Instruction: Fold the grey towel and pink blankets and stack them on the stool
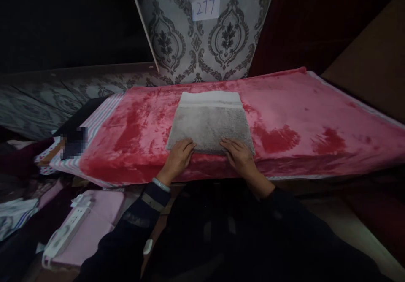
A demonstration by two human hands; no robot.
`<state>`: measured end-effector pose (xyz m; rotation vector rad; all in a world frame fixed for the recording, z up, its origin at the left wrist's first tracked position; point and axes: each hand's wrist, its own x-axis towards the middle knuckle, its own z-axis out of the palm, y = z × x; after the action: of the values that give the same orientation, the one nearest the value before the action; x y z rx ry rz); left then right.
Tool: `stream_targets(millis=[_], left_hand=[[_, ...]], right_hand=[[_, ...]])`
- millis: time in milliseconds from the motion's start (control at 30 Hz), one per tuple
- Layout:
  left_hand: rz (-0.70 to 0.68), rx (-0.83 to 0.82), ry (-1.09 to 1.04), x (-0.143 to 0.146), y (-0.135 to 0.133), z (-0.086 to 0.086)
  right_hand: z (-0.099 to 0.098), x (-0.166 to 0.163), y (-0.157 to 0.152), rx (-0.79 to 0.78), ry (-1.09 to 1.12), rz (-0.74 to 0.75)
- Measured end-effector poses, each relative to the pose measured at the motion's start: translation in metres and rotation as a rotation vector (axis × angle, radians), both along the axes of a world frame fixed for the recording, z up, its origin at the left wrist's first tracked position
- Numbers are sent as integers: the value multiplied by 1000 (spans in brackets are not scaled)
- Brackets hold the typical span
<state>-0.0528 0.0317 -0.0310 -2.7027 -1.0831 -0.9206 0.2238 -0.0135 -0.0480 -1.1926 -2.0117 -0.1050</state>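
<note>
- Grey folded terry towel (209, 123) lies flat as a neat rectangle in the middle of the pink plush blanket (316, 104) that covers the counter. Its near edge sits just short of the blanket's front drop, and its far end shows a paler white woven band (209, 98).
- On the towel's near left corner the left hand (179, 155) rests palm-down, its fingers (189, 146) laid out nearly straight and close together. It presses on the cloth and grips nothing.
- On the near right corner the right hand (240, 155) lies the same way, fingers (228, 143) flat on the pile. I cannot tell whether either thumb is tucked under the edge.
- By its look the towel is light, soft and limp, with a thick pile and no stiffness of its own. Taken by a single point, it would likely sag and let its layers slip apart.
- The pile probably catches on the plush blanket, so the towel should drag rather than glide. Nothing about it seems fragile or slippery.
- The soundest hold seems to be at the two near corners, pinching every layer together, or with flat hands slid under the folded edge. The woven band looks thinner and easier to pinch.
- Behind the blanket stands a grey damask-patterned board (177, 41) bearing a paper label (205, 7). A white power strip (68, 229) lies well apart at lower left.
</note>
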Motion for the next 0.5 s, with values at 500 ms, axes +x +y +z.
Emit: stream_targets(millis=[500], left_hand=[[462, -241, 220, 55, -4, 32]], right_hand=[[27, -8, 15, -313, -411, -317]])
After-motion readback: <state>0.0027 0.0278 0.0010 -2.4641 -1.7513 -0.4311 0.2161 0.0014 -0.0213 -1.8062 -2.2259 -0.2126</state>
